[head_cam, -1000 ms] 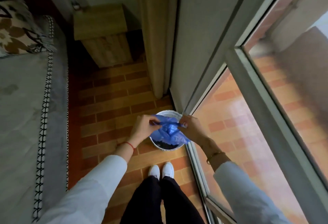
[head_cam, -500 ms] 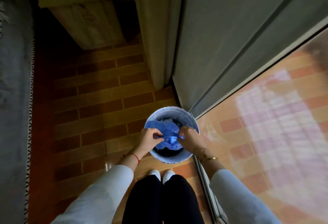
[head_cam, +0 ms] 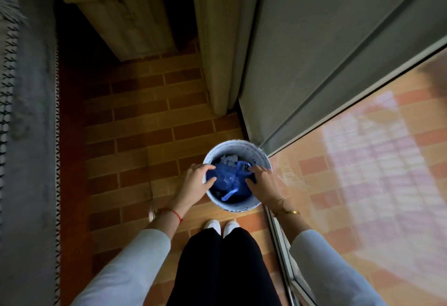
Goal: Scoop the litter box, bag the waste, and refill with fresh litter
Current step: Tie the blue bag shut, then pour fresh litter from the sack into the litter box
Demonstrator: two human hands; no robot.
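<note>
Nearest, at six o'clock, stand two white shoes [head_cam: 222,226] below dark trousers, and two pale sleeves reach forward, one to each side. Just beyond them one white bucket [head_cam: 258,153] sits on the brick-patterned floor [head_cam: 145,133], tight against the glass door's track at three o'clock. One blue bag [head_cam: 228,179] lies inside the bucket. The left hand [head_cam: 197,181] rests over the rim at nine o'clock with its fingers [head_cam: 210,167] loosely apart on the plastic; the right hand [head_cam: 262,182] does the same at three o'clock, fingertips spread on the bag's edge, neither plainly pinching it. Judging by this, the bagging step looks finished or nearly so, with the bagged waste being set into the bin. No litter box, scoop or fresh litter shows, so whether the scooping is done cannot be checked, and the refill appears to remain. Farther off, at twelve o'clock, hang one curtain [head_cam: 217,39] and one wooden cabinet [head_cam: 125,15]; one bed [head_cam: 26,112] edge runs along nine o'clock.
</note>
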